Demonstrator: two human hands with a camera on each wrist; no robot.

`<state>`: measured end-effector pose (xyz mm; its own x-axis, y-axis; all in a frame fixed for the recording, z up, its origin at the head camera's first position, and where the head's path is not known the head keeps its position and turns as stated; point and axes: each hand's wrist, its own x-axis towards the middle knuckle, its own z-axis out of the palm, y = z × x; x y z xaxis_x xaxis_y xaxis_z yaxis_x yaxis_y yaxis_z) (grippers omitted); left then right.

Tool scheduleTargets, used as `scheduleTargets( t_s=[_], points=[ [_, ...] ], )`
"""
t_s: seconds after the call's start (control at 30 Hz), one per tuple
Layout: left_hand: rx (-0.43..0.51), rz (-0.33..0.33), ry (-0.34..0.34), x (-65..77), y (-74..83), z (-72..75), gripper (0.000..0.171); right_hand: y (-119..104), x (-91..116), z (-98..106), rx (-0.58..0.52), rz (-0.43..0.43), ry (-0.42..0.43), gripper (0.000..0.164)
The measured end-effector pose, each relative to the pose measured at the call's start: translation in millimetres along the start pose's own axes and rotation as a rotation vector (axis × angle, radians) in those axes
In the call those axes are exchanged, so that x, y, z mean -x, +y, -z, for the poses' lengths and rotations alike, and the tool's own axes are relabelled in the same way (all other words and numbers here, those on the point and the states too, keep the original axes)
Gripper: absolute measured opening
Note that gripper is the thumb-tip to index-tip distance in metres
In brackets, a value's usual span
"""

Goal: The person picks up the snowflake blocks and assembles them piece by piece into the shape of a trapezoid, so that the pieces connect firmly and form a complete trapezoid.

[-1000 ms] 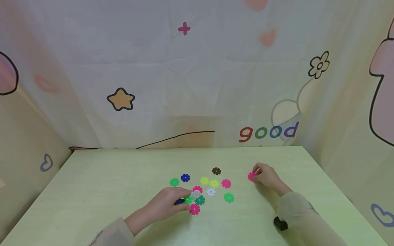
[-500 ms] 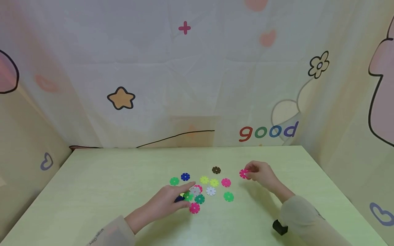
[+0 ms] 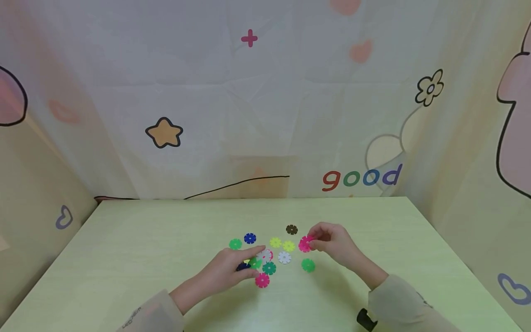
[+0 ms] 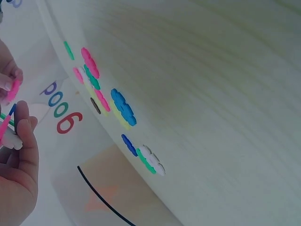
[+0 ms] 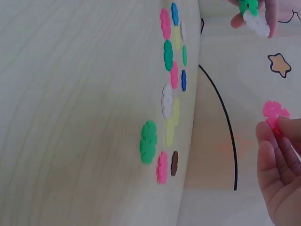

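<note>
My left hand (image 3: 224,272) holds a joined cluster of notched plastic snowflake discs over the middle of the table. A white disc (image 5: 256,23) and a green disc (image 5: 248,6) show in it in the right wrist view; pink and blue edges also appear in the left wrist view. Its index finger points forward, and the palm side is hidden from the head view. To the right, my right hand (image 3: 338,244) pinches a pink snowflake disc (image 5: 274,110) between thumb and fingertips, raised above the table. The two hands are apart.
Loose discs lie flat on the pale table (image 3: 124,258): brown (image 3: 292,229), yellow (image 3: 275,242), white (image 3: 284,257), green (image 3: 308,265), blue (image 3: 250,238) and pink (image 3: 262,280) among them. A black object (image 3: 367,319) sits by the right sleeve. A printed curtain (image 3: 199,92) stands behind.
The right hand has carried its pink disc leftward, closer to the left hand. The left index finger has straightened, while that hand has stayed nearly in place with its cluster.
</note>
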<state>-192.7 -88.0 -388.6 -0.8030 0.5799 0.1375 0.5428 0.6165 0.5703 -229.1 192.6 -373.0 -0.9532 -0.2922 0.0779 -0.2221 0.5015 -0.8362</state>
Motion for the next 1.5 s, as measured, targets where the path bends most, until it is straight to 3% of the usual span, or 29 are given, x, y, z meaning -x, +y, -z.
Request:
scheduleTargets(
  t_s=[0.43,0.77,0.93,1.5],
  points=[
    [0.072,0.052,-0.022,-1.8,0.8,0.4,0.053,-18.8,11.3,-23.8,-0.079,0.073,-0.077,0.017],
    [0.342,0.13,-0.035,-5.0,2.0,2.3,0.053,-24.5,12.7,-35.1,-0.101,0.082,-0.09,0.018],
    [0.424,0.151,-0.033,-5.8,3.4,3.3,0.052,-26.3,13.6,-38.5,-0.116,0.086,-0.087,0.018],
    [0.508,0.145,0.005,-6.3,4.9,0.6,0.05,-29.5,16.8,-51.1,-0.207,0.064,-0.008,0.019]
  ],
)
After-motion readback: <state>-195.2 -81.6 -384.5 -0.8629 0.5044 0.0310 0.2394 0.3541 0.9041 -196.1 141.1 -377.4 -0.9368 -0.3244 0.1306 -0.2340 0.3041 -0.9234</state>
